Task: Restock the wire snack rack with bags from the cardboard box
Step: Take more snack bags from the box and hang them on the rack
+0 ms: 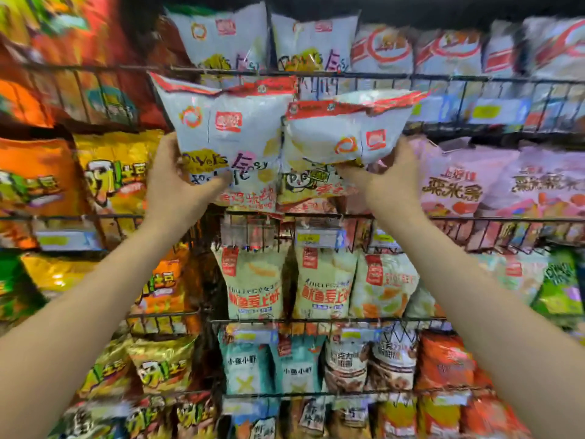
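I hold two white snack bags with red top seams up in front of the wire snack rack [332,76]. My left hand [177,182] grips the lower left corner of the left bag [221,134], which stands upright. My right hand [389,179] grips the bottom of the right bag [345,131], which tilts to the right. Both bags hover just below the top shelf, where matching white bags [313,42] stand. The cardboard box is out of view.
The rack's wire shelves are packed: pink bags [459,182] at the right, yellow and orange bags [104,172] at the left, pale green bags [256,280] and teal bags [247,365] lower down. Price tags [316,239] hang on the shelf fronts.
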Motion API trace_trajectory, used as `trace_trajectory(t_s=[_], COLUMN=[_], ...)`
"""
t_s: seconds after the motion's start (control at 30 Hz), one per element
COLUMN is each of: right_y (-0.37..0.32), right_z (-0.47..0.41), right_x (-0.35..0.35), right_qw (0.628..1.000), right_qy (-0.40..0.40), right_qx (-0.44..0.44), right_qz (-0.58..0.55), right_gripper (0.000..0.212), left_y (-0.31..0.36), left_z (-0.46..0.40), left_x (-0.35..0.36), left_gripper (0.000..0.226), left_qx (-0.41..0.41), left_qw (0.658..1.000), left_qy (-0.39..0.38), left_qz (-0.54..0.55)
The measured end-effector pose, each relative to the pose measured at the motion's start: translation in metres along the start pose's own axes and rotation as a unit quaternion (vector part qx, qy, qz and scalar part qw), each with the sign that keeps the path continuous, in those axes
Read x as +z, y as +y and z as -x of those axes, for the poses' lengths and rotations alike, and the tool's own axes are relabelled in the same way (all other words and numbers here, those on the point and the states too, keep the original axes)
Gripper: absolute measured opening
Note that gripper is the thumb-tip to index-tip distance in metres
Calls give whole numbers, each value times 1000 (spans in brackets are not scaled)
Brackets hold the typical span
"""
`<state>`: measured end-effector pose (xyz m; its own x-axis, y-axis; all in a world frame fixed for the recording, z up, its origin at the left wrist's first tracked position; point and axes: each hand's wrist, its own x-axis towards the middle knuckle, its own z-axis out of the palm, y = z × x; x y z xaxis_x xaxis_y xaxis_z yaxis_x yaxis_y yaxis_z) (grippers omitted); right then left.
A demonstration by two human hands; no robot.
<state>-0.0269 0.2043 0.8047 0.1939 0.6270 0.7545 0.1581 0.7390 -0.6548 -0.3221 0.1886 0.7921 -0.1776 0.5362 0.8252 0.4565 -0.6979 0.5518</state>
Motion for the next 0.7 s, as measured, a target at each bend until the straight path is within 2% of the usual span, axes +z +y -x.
trace_trajectory(t_s=[0.13,0.33,0.4,0.53,0.63,0.7], right_y=[21,49,54,65,66,64], right_z=[7,2,-4,-3,-1,-7], right_x=[8,9,8,11,11,12], right_qw=[1000,1000,1000,984,974,963], right_qy=[7,17,-1,-120,-137,-147], right_qx=[12,21,12,27,52,65], right_qz=[-9,0,28,128,175,217], right_gripper=[55,54,54,55,55,52], left_y=[-35,-64,-70,-72,-70,-67], left_z=[-5,-15,-20,-23,-31,-40], left_x=[0,3,1,9,15,16], left_gripper=[60,72,78,82,74,72], left_qx=[-12,-49,-34,-27,-56,-52], left_qw=[999,998,997,979,961,955], left_qy=[-11,-43,-71,-146,-161,-179], left_qz=[34,18,-9,-141,-217,-231])
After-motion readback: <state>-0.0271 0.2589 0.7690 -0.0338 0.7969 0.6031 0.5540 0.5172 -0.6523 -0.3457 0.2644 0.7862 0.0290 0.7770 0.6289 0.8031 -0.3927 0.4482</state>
